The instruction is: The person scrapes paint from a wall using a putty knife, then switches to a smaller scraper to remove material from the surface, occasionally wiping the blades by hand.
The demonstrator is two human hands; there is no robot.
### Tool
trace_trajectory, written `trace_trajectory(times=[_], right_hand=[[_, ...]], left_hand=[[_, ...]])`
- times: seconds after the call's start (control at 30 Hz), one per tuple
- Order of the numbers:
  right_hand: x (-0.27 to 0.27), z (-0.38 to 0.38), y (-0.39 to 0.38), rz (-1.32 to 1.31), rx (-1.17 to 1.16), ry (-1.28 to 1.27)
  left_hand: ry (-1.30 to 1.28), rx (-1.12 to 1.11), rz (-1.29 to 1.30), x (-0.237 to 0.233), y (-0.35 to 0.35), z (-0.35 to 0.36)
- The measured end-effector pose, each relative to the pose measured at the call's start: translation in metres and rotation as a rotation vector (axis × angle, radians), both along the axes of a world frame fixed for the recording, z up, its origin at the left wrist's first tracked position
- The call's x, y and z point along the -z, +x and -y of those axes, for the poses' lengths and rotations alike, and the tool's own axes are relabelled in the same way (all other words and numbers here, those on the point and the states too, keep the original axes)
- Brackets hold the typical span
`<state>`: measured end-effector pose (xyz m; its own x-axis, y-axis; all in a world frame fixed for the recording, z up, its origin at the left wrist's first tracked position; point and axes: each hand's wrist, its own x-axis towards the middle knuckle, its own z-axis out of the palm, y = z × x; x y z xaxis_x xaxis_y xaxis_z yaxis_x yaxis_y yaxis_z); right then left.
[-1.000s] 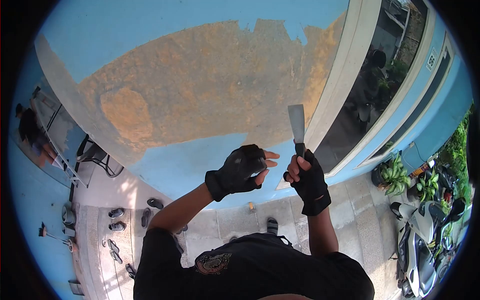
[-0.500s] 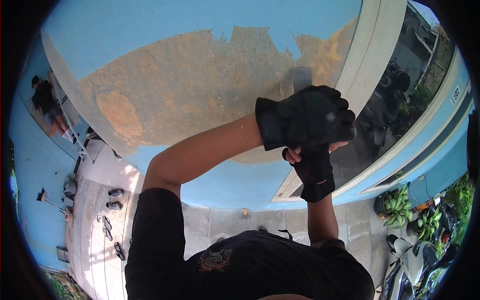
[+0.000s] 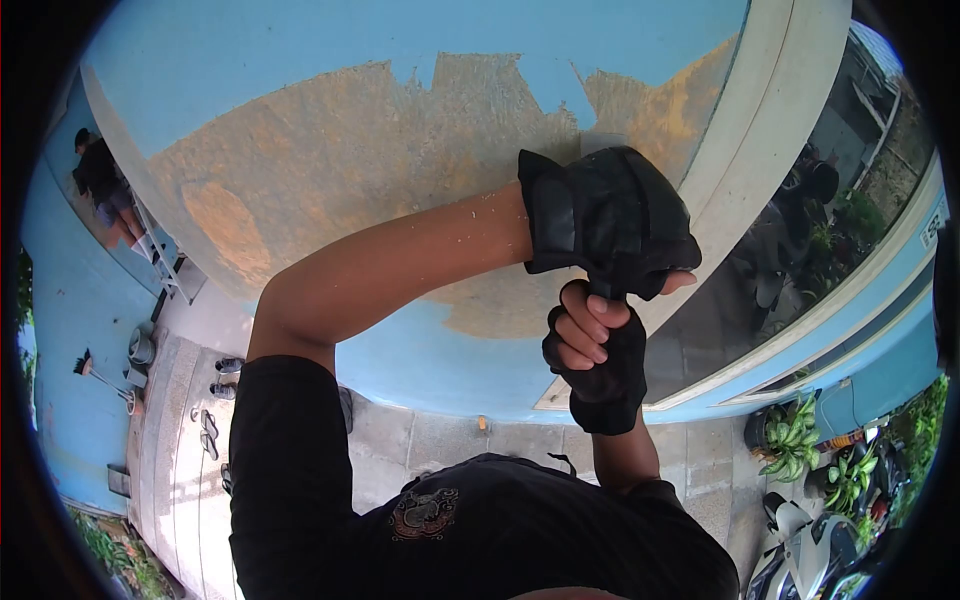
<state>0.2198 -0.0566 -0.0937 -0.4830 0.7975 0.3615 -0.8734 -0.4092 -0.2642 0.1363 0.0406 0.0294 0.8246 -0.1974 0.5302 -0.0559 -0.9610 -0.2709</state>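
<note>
Both my hands wear black fingerless gloves. My right hand (image 3: pixel 592 350) is shut around the handle of a metal scraper. My left hand (image 3: pixel 606 218) is folded over the top of the scraper and covers most of it. Only a sliver of the scraper blade (image 3: pixel 601 141) shows above the left glove, flat against the wall (image 3: pixel 380 170). The wall is blue, with a large patch scraped down to orange-brown plaster. The blade sits near the patch's upper right edge, close to the white door frame (image 3: pixel 770 130).
A glass door (image 3: pixel 800 250) lies right of the frame. Another person (image 3: pixel 105 190) works by a ladder at far left. Shoes (image 3: pixel 225 390) and a broom (image 3: pixel 100 378) lie on the tiled floor. Potted plants (image 3: pixel 790 450) and a scooter (image 3: pixel 800 550) stand at lower right.
A second ago my left hand was apart from the scraper, whose blade stood free. It has since closed over the tool, and both hands pushed it up against the wall.
</note>
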Motion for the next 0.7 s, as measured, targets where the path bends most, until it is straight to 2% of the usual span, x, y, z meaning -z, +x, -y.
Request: trace_trajectory(times=[0.03,0.1,0.17,0.23,0.27,0.37,0.43,0.5,0.63,0.7], right_hand=[[0.0,0.0,-0.001,0.094,0.043,-0.003],[0.003,-0.002,0.0,0.082,0.022,-0.004],[-0.005,-0.007,0.002,0.173,0.132,-0.018],[-0.017,-0.007,0.0,0.184,0.173,-0.024],[-0.017,-0.002,-0.001,0.153,0.153,-0.037],[-0.011,0.001,-0.003,0.087,0.047,0.022],[-0.011,0.003,-0.003,0.001,-0.009,-0.101],[-0.012,0.007,-0.003,-0.031,0.0,-0.117],[-0.013,0.011,-0.001,0.002,-0.018,-0.108],[-0.018,0.013,-0.001,0.009,-0.022,-0.105]], left_hand=[[-0.015,0.003,-0.001,-0.001,-0.002,0.001],[-0.004,-0.007,-0.017,0.002,-0.003,-0.002],[0.009,-0.011,-0.027,-0.002,0.0,-0.009],[-0.178,0.155,-0.033,-0.015,0.003,-0.012],[-0.067,0.103,-0.007,-0.021,0.0,-0.008],[-0.054,0.084,0.007,-0.006,-0.003,-0.002],[-0.101,0.146,0.023,-0.002,0.0,-0.008],[-0.266,0.16,-0.004,-0.001,0.001,-0.009],[-0.2,0.133,-0.009,0.001,0.002,-0.005],[-0.203,0.185,0.095,0.0,0.005,-0.008]])
